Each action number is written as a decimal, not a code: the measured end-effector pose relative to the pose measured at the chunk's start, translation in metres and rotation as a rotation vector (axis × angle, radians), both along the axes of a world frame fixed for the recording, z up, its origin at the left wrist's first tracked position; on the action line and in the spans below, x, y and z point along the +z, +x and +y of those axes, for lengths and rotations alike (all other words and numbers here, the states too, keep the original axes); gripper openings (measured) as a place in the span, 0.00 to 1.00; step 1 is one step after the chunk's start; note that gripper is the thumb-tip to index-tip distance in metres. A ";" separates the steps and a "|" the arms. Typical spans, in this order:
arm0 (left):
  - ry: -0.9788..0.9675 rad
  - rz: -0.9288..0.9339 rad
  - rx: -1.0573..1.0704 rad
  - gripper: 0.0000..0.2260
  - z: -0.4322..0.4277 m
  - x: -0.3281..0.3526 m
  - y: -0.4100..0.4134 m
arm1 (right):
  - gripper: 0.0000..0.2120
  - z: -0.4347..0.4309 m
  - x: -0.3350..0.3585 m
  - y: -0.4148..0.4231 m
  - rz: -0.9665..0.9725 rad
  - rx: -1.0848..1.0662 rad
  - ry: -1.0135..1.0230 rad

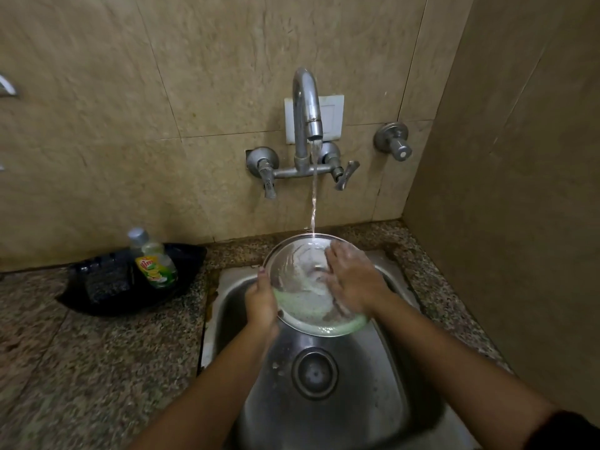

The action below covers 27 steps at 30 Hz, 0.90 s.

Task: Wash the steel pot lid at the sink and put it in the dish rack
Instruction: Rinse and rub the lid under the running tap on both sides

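Observation:
The round steel pot lid (300, 287) is held tilted over the steel sink (324, 417), its far rim under a thin stream of water from the tap (306, 105). Greenish soap foam lies along its lower rim. My left hand (261, 298) grips the lid's left edge, thumb on the rim. My right hand (352, 280) lies flat on the lid's inner face, fingers spread, covering its right side. No dish rack is in view.
A black tray (97, 297) on the granite counter left of the sink holds a dish soap bottle (154, 259) and a dark scrubber (105, 280). Tap handles (268, 177) stick out from the tiled wall. A side wall stands close on the right.

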<state>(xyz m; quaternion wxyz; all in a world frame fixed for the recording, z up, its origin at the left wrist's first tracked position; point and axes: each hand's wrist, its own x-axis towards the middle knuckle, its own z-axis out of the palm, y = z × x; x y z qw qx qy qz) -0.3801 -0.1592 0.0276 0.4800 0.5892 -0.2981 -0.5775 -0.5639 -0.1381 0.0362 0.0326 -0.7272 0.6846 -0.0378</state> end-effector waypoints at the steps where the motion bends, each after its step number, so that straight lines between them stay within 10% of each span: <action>1: 0.014 0.004 -0.016 0.18 0.002 0.000 -0.004 | 0.33 -0.012 0.002 0.008 -0.039 -0.039 -0.024; 8: 0.046 0.021 -0.037 0.19 -0.011 0.002 -0.003 | 0.28 0.010 0.008 0.042 -0.159 0.437 0.130; 15: 0.009 0.015 -0.036 0.19 -0.003 0.007 -0.005 | 0.32 -0.013 0.011 0.003 -0.110 -0.124 -0.111; 23: -0.054 0.035 -0.009 0.19 -0.013 0.021 -0.002 | 0.28 0.016 0.019 0.047 -0.190 0.434 -0.025; 27: -0.054 -0.032 0.029 0.20 -0.012 0.024 0.008 | 0.29 0.018 0.009 -0.008 -0.020 0.179 -0.085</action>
